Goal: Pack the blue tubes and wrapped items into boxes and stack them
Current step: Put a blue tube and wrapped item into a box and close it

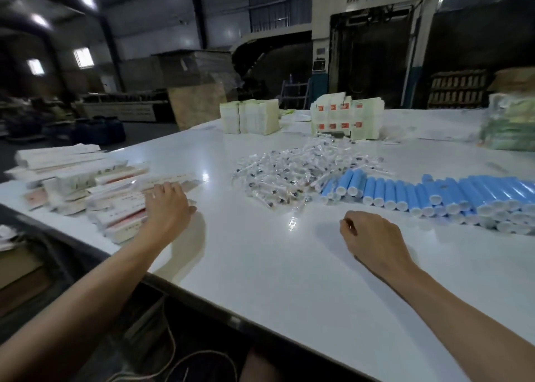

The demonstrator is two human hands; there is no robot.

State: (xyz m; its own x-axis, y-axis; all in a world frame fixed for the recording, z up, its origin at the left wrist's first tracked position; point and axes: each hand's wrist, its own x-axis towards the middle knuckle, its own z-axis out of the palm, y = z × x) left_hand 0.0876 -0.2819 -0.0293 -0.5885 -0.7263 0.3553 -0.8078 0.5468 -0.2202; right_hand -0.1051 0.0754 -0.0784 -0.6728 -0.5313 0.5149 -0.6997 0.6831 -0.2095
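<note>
Left of the wrapped-item heap (pixel 292 176), my left hand (pixel 169 205) lies flat, fingers released, on the long boxes (pixel 86 179), probably steadying the pile. Blue tubes (pixel 434 193) lie right of the heap. My right hand (pixel 373 237) waits nearby, fingers curled, grasping nothing.

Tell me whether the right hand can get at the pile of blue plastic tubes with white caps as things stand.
Probably yes. The right hand is over the white table with its fingers curled, and the blue tubes lie just beyond it to the right, with only bare tabletop between.
</note>
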